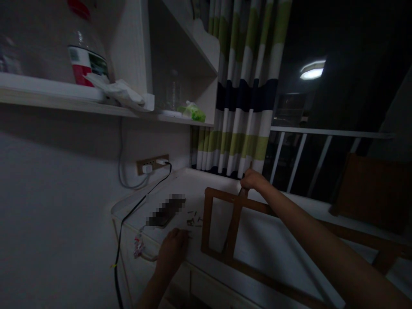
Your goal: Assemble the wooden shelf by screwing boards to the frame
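Note:
A brown wooden frame (207,223) lies flat on a white desk top (277,244). My right hand (252,180) reaches across to the frame's far rail, fingers closed round a thin stick-like tool that rises from the fist. My left hand (172,251) rests near the desk's front edge, fingers curled down over several small dark screws (193,221) scattered left of the frame. Whether it grips one is hidden.
A blurred-out flat object (165,211) lies on the desk by the screws. A black cable (135,206) runs from a wall socket (151,164) down the desk's side. Shelves above hold a bottle (85,51). A striped curtain (244,86) and white railing (322,137) stand behind.

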A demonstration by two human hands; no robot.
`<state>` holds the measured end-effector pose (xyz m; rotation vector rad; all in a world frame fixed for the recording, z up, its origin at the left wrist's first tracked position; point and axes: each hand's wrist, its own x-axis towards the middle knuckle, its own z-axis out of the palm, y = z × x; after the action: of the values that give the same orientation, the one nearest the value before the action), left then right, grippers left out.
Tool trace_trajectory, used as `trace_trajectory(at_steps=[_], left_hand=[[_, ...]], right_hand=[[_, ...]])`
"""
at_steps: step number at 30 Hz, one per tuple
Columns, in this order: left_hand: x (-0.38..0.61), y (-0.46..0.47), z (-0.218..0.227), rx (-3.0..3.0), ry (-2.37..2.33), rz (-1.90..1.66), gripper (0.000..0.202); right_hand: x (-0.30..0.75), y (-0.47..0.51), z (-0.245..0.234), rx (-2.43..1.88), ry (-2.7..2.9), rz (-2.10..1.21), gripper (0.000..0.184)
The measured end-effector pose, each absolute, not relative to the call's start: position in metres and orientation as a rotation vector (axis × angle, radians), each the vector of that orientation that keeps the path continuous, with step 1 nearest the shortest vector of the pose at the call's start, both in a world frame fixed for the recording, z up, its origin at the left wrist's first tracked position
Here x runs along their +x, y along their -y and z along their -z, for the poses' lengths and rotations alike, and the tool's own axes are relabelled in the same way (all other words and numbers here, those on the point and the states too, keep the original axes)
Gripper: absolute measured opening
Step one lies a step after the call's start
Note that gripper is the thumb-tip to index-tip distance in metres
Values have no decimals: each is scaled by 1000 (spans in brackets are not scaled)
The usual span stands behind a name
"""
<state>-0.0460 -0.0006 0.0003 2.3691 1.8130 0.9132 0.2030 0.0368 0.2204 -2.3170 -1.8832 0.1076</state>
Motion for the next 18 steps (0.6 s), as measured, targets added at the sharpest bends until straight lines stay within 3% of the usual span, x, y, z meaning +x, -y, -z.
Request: trace_trajectory(at_steps=[5,10,14,18], left_hand=[[-34,13,-31,2383,-1663,-1500,19],[4,38,-117,2572,-1417,-1875,21],[35,35,-171,3044,-1126,-1293,24],[46,19,-185,3249,-1056,-1001,40]], right_hand=[[204,-29,-225,-2334,1821,-34,30],[206,-30,-226,-2373,1770,17,37],[207,-29,-225,-2416,1783,13,41],[208,-30,-225,-2467,1850,3,42]])
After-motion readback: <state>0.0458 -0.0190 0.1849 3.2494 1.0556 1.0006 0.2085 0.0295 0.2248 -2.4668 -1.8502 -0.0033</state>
